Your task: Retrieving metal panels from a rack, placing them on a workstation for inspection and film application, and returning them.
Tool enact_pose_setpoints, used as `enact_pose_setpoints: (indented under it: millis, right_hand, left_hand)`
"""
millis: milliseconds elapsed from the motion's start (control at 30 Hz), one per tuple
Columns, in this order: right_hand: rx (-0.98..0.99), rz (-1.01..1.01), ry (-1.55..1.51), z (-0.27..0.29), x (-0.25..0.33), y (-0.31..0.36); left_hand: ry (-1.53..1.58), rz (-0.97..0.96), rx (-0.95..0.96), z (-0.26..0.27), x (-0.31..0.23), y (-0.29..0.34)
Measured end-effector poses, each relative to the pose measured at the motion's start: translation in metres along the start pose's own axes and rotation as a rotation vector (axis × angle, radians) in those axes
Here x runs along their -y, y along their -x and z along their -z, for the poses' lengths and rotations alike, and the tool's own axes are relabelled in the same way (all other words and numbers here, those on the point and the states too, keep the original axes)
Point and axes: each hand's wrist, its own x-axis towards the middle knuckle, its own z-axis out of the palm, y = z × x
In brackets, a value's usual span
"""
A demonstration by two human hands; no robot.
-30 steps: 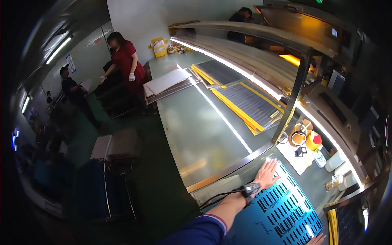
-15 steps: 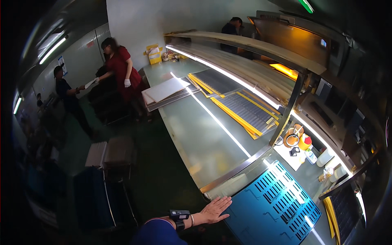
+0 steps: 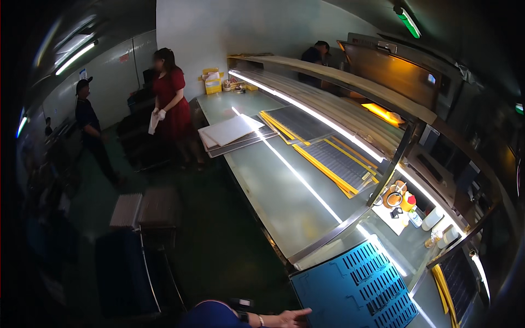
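My left hand (image 3: 289, 318) comes in at the lower edge, its lower part cut off by the picture. The fingers that show are stretched out and lie at the left edge of a flat blue panel (image 3: 322, 279). Rows of dark slots run over the panel's right part, and thin bent lines mark its left part. It rests on the near end of the workbench (image 3: 254, 205), its lower end partly out of the picture. A dark band with a small device (image 3: 241, 302) sits on my left wrist. My right hand is not in view.
Yellow-edged dark screens (image 3: 331, 164) and white boards (image 3: 229, 131) lie farther along the bench. Bottles (image 3: 432, 218) and tape rolls (image 3: 392, 198) stand at right under a lit shelf (image 3: 328, 76). A person in red (image 3: 169, 93) and one in dark clothes (image 3: 90, 117) stand left.
My left hand has moved down along the blue panel's left edge. The panel sits lower in view. The person in red has drawn a white sheet away from the person in dark clothes.
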Motion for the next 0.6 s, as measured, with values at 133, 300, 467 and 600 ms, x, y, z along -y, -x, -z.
enact_pose_setpoints:
  millis: [133,300,467,600]
  right_hand:
    - [-0.09,0.167,-0.317,-0.003,-0.032,-0.004]
    - [-0.194,0.146,-0.405,0.045,-0.016,-0.071]
    - [-0.465,0.207,-0.451,0.022,-0.059,-0.119]
    - [-0.462,0.291,-0.585,0.024,-0.048,-0.189]
  left_hand:
    - [-0.341,-0.057,0.041,0.023,0.009,-0.045]
    - [-0.488,-0.313,0.083,-0.009,-0.01,-0.008]
    - [-0.726,-0.427,0.2,-0.096,-0.051,0.027]
    - [-0.794,-0.548,0.164,-0.102,-0.099,0.043]
